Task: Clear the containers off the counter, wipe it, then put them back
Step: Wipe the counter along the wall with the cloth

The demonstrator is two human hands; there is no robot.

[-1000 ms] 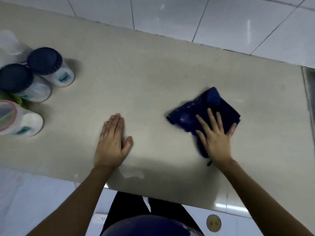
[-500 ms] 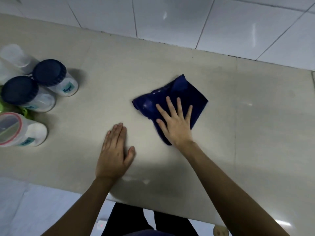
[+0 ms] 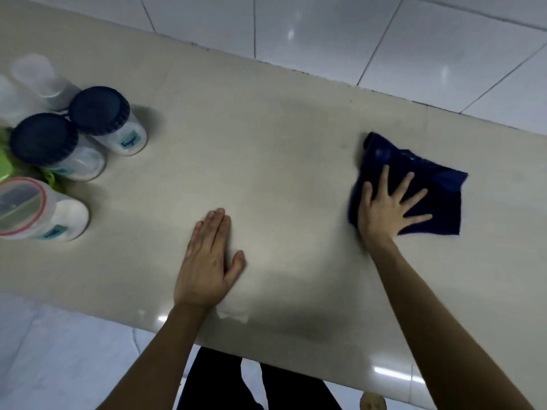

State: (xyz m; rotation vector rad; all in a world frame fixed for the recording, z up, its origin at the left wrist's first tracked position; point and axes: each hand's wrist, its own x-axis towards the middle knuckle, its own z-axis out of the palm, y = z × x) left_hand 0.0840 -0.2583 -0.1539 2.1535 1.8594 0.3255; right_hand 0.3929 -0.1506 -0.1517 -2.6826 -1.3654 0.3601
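A beige stone counter [image 3: 266, 128] runs across the view. A dark blue cloth [image 3: 438, 179] lies on its right part, and my right hand [image 3: 384, 208] presses flat on it with fingers spread. Near the front edge, my left hand [image 3: 207, 261] rests palm down on the bare counter, holding nothing. Several containers stand grouped at the left end: a jar with a dark blue lid labelled Sugar [image 3: 100, 110], a second blue-lidded jar [image 3: 44, 139], a red-rimmed container [image 3: 68, 217] and a clear-lidded one [image 3: 38, 75].
Something bright green [image 3: 4, 164] shows between the containers at the left edge. White wall tiles [image 3: 325, 34] rise behind the counter. My dark trousers [image 3: 222, 380] and a white tiled floor [image 3: 59, 350] show below the front edge.
My right hand has slid the blue cloth from the middle of the counter to the right. My left hand has stayed flat in the same spot.
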